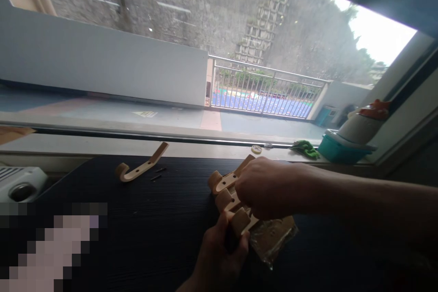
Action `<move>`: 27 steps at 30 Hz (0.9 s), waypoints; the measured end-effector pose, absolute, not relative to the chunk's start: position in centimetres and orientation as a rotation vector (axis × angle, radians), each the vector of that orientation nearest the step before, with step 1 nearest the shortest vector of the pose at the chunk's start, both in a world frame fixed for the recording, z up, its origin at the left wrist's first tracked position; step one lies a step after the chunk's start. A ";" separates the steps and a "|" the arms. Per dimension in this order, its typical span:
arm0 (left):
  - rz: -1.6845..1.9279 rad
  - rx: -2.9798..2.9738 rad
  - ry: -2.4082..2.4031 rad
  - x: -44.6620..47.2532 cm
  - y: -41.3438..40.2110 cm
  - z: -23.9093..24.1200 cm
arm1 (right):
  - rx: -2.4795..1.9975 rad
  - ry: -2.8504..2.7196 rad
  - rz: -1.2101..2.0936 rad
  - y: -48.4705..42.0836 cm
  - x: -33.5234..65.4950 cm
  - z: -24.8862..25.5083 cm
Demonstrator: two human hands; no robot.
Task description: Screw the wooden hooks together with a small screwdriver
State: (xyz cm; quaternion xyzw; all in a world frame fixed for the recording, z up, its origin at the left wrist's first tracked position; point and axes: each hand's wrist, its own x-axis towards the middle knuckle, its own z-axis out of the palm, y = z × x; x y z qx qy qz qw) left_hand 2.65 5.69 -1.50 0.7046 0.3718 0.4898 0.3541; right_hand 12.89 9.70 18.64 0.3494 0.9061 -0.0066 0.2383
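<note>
My right hand (265, 191) is closed over a bunch of light wooden hooks (224, 194) held above the dark table (137, 219). My left hand (217, 248), coming up from below, is closed on the lowest hook of the bunch and on a crinkled clear plastic bag (273, 237) under it. The hooks' curled ends point left. A single wooden hook (140, 169) lies apart on the table near the window sill, with two small dark screws (157, 174) beside it.
A window sill (205, 148) runs behind the table, with a teal and white object (349, 139), a green cloth (304, 148) and a small round piece (256, 149) on it. A white device (20, 182) sits at the left edge. A blurred patch covers the lower left corner.
</note>
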 end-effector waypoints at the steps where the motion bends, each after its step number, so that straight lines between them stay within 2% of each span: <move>1: 1.271 1.816 0.955 2.7 5.7 -1.4 | 0.935 2.463 0.017 9.8 12.9 18.6; 8: 1.284 1.758 0.910 2.6 5.7 -1.3 | 0.920 2.429 0.089 10.0 13.1 18.1; 15: 1.256 1.728 0.925 2.7 5.9 -1.4 | 1.043 2.404 0.035 9.8 13.5 18.6; 22: 1.182 1.781 1.026 2.1 5.9 -0.8 | 1.166 2.519 0.116 8.4 15.4 17.7; 27: 0.974 1.831 1.102 1.3 6.2 1.4 | 1.164 2.534 0.117 8.0 15.6 17.6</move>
